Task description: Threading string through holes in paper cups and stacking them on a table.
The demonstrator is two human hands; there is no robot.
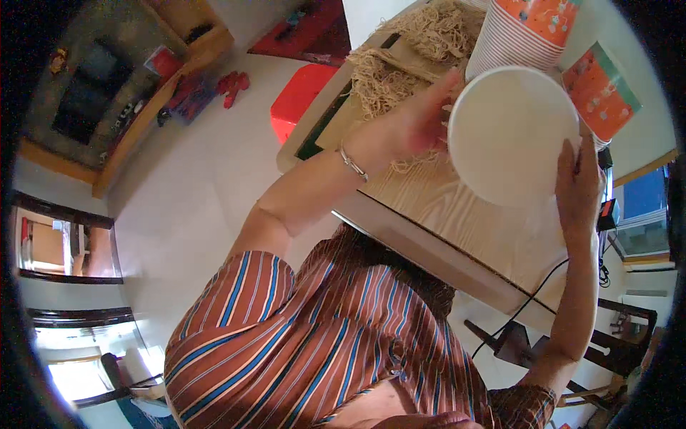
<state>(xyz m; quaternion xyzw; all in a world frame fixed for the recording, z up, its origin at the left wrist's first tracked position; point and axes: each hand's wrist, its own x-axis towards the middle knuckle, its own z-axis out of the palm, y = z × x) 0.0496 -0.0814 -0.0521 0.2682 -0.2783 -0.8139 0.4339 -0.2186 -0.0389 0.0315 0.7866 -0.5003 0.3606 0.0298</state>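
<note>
Indoors, over the wooden table (482, 232), my right hand (580, 182) grips a white tub (513, 136); left hand (427, 123), I can't tell; floor (189, 168) spreads past the table's edge.

Left grip (423, 127) sits thumb-up, elbow (275, 214) bent; right grip (580, 182) is curled.

The tub (513, 136) is between left hand (426, 127) and right hand (580, 179), before stacked cups (506, 44), right of noodles (377, 87).

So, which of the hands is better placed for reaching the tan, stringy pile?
Left, probably: the left hand is beside that tan, stringy pile, while the right hand is on the right edge of the round white tub.
</note>
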